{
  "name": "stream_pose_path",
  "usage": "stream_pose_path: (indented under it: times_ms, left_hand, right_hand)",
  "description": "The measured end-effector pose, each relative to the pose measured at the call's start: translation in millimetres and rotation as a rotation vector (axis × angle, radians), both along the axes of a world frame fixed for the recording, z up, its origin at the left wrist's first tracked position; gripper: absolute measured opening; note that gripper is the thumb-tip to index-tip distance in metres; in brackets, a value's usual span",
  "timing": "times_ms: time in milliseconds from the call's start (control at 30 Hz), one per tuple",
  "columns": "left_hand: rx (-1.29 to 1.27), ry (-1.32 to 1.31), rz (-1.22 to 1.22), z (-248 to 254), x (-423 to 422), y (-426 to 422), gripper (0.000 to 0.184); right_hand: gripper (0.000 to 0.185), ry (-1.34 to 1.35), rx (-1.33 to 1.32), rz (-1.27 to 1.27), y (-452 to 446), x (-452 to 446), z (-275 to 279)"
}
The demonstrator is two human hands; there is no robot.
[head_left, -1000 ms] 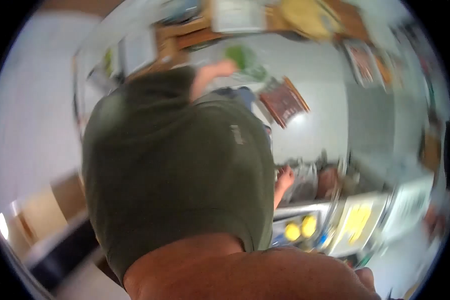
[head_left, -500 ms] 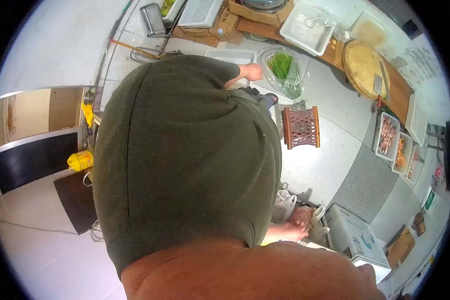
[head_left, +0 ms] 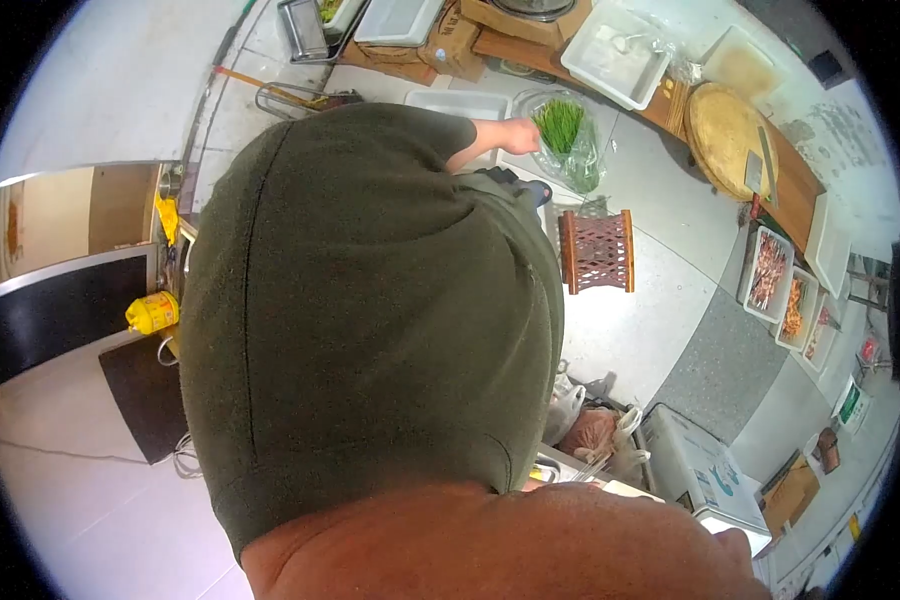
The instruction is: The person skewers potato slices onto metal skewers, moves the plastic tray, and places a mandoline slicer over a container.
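My left hand (head_left: 519, 135) is closed at the left edge of a clear plastic bag (head_left: 585, 172) with a bunch of green stalks (head_left: 560, 124) in it. Whether its fingers pinch the bag or something small cannot be made out. A white tray (head_left: 450, 101) lies behind the left wrist. My right hand is hidden behind my head and the dark green shirt (head_left: 370, 300). Near that lower right side are white plastic bags (head_left: 564, 412) and a bag with reddish contents (head_left: 590, 434).
A red-brown stool (head_left: 598, 251) stands on the tiled floor. A round board (head_left: 722, 130) with a cleaver (head_left: 755, 170) and a white tub (head_left: 615, 60) are at the upper right. Trays of skewers (head_left: 769, 270) lie at the right, above a white box (head_left: 705, 470).
My left hand has shifted slightly right, to the edge of the bag of green stalks. My right hand, seen earlier by the reddish bag, has gone out of sight.
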State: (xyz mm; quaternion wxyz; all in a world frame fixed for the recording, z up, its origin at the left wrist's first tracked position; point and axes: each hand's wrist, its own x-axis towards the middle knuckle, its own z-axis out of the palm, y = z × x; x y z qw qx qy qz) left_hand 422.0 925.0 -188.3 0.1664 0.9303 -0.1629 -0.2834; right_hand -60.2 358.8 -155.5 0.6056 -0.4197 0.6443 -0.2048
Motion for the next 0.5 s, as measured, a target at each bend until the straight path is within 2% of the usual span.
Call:
stream_pose_path:
  times_ms: [67, 167, 267, 333, 367, 400, 433, 500]
  left_hand:
    - [-0.012, 0.023, 0.048, 19, 1, -12, 0.033]
    - [0.069, 0.033, -0.011, 43, -3, -18, 0.034]
    - [0.007, 0.042, -0.058, 25, -9, -4, 0.029]
    - [0.048, 0.101, -0.008, 25, -12, 1, 0.031]
    - [0.102, 0.138, 0.022, 25, -12, 3, 0.035]
    - [0.005, 0.037, 0.127, 3, -15, 18, 0.04]
    - [-0.007, 0.082, 0.163, -9, -14, 26, 0.039]
    - [-0.04, 0.223, 0.275, 3, -21, 27, 0.035]
  right_hand:
    - [0.036, -0.034, 0.021, -0.088, -25, -12, -3]
    - [0.037, -0.172, 0.068, -0.32, -67, -44, -5]
    - [0.039, -0.567, 0.14, -0.836, -101, -116, -11]
    - [0.04, -0.831, 0.164, -1.043, -98, -137, -22]
    - [0.052, -0.812, -0.113, -0.867, -60, -112, 10]
    - [0.047, -0.779, -0.067, -0.82, -68, -123, -6]
    - [0.044, -0.747, -0.023, -0.772, -79, -137, -24]
    - [0.041, -0.675, 0.019, -0.855, -77, -118, -4]
